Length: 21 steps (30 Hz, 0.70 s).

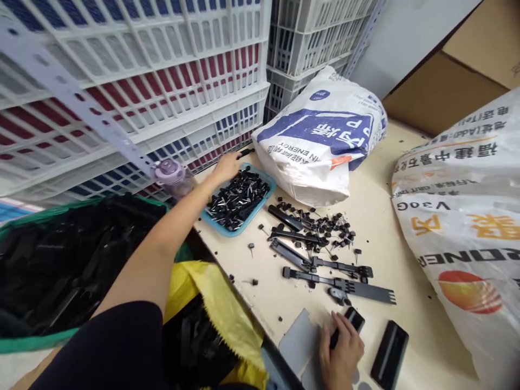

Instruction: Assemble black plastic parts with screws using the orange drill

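At the far end of the table, my left hand (227,167) reaches past a blue plastic basket (231,232) filled with small black-headed parts with metal pins. Its fingers are closed on a slim black piece (246,154) near the white sack. My right hand (343,349) rests low on the table, its fingers curled over a black plastic casing (354,319). Under and beside that hand lies a grey sheet (298,338). A second black casing (390,352) lies to its right. A small grey and black tool (339,295) sits just beyond the fingers.
Several long black parts (306,235) and loose pinned pieces (341,230) are scattered mid-table. White sacks (300,157) (459,216) stand behind and right. Below the left edge are a yellow bag (219,292) and a green-rimmed bag (36,341). Crates (162,70) and a purple-lidded bottle (168,170) stand left.
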Motion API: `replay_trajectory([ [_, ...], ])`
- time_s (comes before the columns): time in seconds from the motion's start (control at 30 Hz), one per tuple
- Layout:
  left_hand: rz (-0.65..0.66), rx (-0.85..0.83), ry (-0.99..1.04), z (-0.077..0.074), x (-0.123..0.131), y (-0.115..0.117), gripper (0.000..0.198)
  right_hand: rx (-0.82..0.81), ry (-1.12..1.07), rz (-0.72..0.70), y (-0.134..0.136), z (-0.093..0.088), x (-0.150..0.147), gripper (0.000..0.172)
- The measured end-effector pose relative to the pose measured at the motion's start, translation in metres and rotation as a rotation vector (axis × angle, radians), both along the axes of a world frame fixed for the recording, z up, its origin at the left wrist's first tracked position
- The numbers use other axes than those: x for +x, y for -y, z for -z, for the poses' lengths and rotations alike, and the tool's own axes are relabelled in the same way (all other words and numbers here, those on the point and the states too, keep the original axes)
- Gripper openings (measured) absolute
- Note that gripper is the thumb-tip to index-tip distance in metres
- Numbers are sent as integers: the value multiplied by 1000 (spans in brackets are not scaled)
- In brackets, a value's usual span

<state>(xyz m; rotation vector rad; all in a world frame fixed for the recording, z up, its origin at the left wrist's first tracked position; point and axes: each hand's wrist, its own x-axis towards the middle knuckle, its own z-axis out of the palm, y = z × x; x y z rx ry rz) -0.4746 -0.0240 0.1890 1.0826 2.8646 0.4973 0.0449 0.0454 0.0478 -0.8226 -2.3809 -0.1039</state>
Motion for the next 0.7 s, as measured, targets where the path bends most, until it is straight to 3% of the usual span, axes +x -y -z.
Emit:
replay_trajectory([
  [0.07, -76, -62, 80, 7, -56, -36, 50, -19, 15, 44, 5, 1, 5, 42],
  [0.13, -186, -131, 133, 22, -90, -65, 57, -45, 22, 67, 10, 2, 9, 42],
  [0.23, -284, -263, 156, 42, -105, -89, 59, -58, 52, 73, 15, -1, 10, 38],
  [0.33, -338, -323, 109, 39, -94, -88, 45, -81, 82, 77, 16, -5, 8, 36],
  [0.4, -359, -326, 50, 20, -72, -72, 43, -97, 82, 81, 16, -7, 6, 36],
  [0.47, -359, -314, -41, -6, -32, -48, 40, -90, 71, 76, 14, -7, 6, 36],
  [0.57, -83, -187, -109, -31, 58, -10, 32, -54, 39, 52, 9, -4, 3, 38],
  [0.63, 129, -122, -52, -24, 120, 10, 32, -38, 21, 45, 6, -2, 0, 40],
  [0.7, 201, -172, -70, 0, 165, 26, 42, -26, 1, 42, 2, 0, -2, 42],
])
